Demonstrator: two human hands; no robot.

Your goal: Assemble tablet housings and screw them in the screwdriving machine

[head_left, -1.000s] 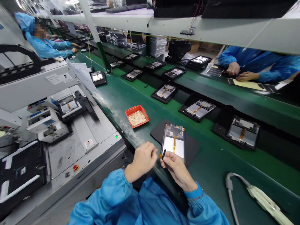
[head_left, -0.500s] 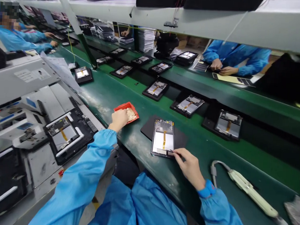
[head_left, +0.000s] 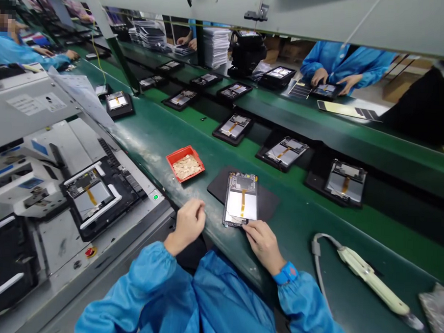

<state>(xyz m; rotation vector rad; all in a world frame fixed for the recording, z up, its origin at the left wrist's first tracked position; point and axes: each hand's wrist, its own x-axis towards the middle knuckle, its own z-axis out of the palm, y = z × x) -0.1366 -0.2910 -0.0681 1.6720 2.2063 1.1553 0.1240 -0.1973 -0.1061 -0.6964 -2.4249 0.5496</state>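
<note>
- Now touching bottom edge of open, black-framed rectangular tablet (head_left: 234,204), near green tabletop's (head_left: 296,228) front edge, with right hand (head_left: 263,243) nearly pinched together; can't tell grip.
- Curling left hand (head_left: 188,222) over that front edge; can't tell whether empty.

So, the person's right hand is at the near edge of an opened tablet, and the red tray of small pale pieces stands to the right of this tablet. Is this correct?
Not quite: the head view shows the red tray standing to the left of this opened tablet. The right hand is indeed at its near edge.
</note>
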